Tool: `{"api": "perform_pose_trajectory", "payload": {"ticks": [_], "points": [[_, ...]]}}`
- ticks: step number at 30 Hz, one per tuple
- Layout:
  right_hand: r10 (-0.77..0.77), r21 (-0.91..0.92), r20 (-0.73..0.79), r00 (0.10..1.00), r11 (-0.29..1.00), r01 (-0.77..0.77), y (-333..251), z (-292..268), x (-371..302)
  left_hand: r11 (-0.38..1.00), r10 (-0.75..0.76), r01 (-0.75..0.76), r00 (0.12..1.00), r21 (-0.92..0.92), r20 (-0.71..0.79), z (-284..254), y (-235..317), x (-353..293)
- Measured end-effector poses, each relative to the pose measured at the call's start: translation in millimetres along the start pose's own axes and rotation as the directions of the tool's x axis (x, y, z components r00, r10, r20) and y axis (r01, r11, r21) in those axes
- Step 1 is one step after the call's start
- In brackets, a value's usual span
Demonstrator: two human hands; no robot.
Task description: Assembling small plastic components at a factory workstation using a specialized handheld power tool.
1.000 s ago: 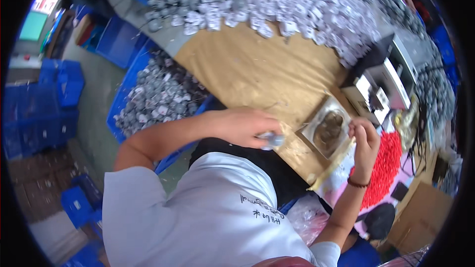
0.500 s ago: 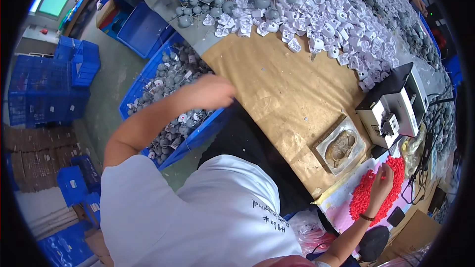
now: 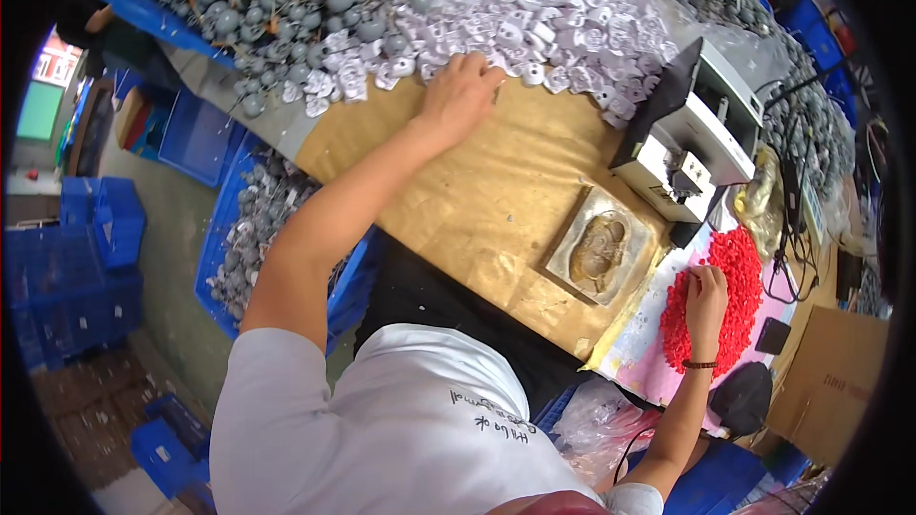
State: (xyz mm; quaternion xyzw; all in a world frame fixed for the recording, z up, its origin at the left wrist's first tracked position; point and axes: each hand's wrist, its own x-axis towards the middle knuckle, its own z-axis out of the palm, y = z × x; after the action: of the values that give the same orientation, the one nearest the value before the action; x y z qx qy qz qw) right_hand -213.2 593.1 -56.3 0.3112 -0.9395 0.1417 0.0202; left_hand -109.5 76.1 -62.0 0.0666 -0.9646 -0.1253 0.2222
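My left hand reaches over the far part of the brown-covered table, its curled fingers at the near edge of a heap of white plastic pieces. What those fingers hold, if anything, is hidden. On the right, my right hand rests at a pile of small red pieces on a pink sheet, its fingers drawn together in a pinch. Anything between them is too small to make out. Between the hands lies a square metal block with a rounded hollow.
Grey round parts with wires are heaped at the far left. A black-and-white device stands right of the metal block, cables beside it. A blue crate of grey parts sits left of the table. A cardboard box is at right.
My left hand has moved from above the blue crate up and across to the white pieces. My right hand stays at the red pile. The whole view has shifted.
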Motion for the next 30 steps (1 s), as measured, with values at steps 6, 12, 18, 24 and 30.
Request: {"api": "perform_pose_trajectory", "payload": {"ticks": [6,12,18,24,30], "points": [[-0.017,0.009,0.062,0.998,1.000,0.016,-6,-12,0,0.998,-0.020,0.017,0.999,-0.055,-0.050,2,2,6],[-0.021,-0.025,0.081,0.996,0.999,0.023,-4,-10,3,0.993,0.117,-0.102,0.953,-0.067,0.278,-14,-6,31],[0.035,0.117,-0.030,0.999,0.993,-0.031,-7,-12,2,0.986,0.165,-0.147,0.939,-0.082,0.300,-29,-10,44],[0.141,0.354,-0.096,0.985,0.930,-0.099,-18,-27,-2,0.974,0.149,-0.100,0.958,-0.202,0.245,-43,-22,33],[0.164,0.559,-0.076,0.984,0.824,-0.094,-26,-22,-10,0.954,0.124,-0.071,0.978,-0.291,0.166,-34,-15,-17]]}}
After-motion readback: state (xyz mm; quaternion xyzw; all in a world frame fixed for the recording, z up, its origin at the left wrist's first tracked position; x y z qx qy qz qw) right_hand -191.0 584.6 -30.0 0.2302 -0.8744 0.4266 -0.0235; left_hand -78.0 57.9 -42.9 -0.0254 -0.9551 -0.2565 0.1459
